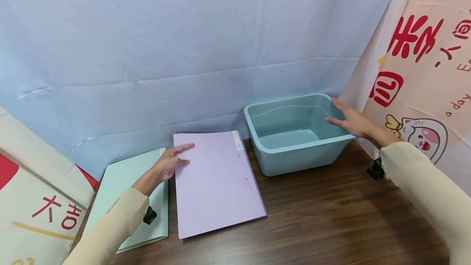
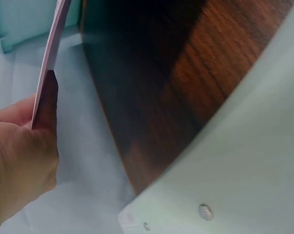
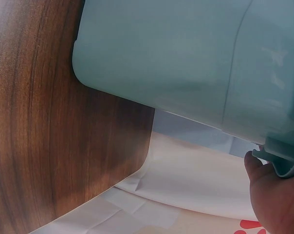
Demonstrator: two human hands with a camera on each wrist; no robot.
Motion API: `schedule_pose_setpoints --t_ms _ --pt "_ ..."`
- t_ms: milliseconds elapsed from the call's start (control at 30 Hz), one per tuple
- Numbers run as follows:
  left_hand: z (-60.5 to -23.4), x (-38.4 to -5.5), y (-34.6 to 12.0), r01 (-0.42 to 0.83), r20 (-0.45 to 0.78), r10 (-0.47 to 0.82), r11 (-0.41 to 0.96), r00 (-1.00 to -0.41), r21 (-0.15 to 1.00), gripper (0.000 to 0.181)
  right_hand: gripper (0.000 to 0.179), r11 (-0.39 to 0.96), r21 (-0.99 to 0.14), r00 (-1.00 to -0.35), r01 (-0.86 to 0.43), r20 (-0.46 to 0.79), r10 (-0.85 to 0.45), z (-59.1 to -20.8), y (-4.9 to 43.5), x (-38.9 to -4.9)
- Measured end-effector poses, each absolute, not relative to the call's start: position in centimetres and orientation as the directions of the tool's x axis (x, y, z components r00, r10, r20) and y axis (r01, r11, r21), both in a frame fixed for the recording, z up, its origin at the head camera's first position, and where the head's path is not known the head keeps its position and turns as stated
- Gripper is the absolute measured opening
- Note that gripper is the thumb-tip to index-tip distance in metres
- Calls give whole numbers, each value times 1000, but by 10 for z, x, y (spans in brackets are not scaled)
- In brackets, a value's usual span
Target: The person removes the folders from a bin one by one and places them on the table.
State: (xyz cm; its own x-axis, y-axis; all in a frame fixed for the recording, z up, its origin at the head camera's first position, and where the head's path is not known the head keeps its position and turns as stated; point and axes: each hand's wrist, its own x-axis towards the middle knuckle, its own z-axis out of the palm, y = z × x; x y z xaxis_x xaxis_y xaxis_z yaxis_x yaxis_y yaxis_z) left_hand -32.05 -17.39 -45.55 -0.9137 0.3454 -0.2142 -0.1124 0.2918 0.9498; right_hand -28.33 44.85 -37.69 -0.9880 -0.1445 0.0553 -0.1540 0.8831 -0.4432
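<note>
My left hand (image 1: 168,163) pinches a lilac folder (image 1: 217,187) by its left edge, thumb and fingers on opposite faces. In the left wrist view that folder (image 2: 48,53) shows edge-on. Its cover faces up in the head view, with a white label and two small rivets along the right side. To its left lies a mint-green folder (image 1: 125,175), partly under my forearm. My right hand (image 1: 353,122) holds the right end of a teal plastic bin (image 1: 301,158) by the rim. The right wrist view has the fingers curled at the rim below the bin's wall (image 3: 171,58).
A dark wooden table (image 1: 312,216) carries everything. Pale blue cloth (image 1: 165,44) hangs right behind the bin and folders. Printed cloths stand at the left (image 1: 37,203) and right (image 1: 423,72), the right one close to my right hand.
</note>
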Motion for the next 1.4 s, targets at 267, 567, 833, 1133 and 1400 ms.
schedule_pose_setpoints --t_ms 267,567,833,1133,1400 --pt "-471 -330 -177 -147 -257 355 309 -899 940 63 90 881 -447 -988 -155 53 -147 -376 447 -283" --pt "-478 -333 -179 -138 -283 391 359 -876 923 61 92 887 -439 -989 -144 47 -137 -376 446 -282" --pt "-482 -332 -180 -127 -292 379 404 -878 906 61 91 891 -429 -989 -146 54 -137 -376 447 -282" --pt "-491 -330 -181 -50 -268 361 513 -893 857 59 91 895 -422 -989 -145 55 -134 -375 444 -281" --pt "-496 -329 -175 -8 -244 324 585 -914 811 58 91 903 -398 -987 -160 83 -138 -377 446 -282"
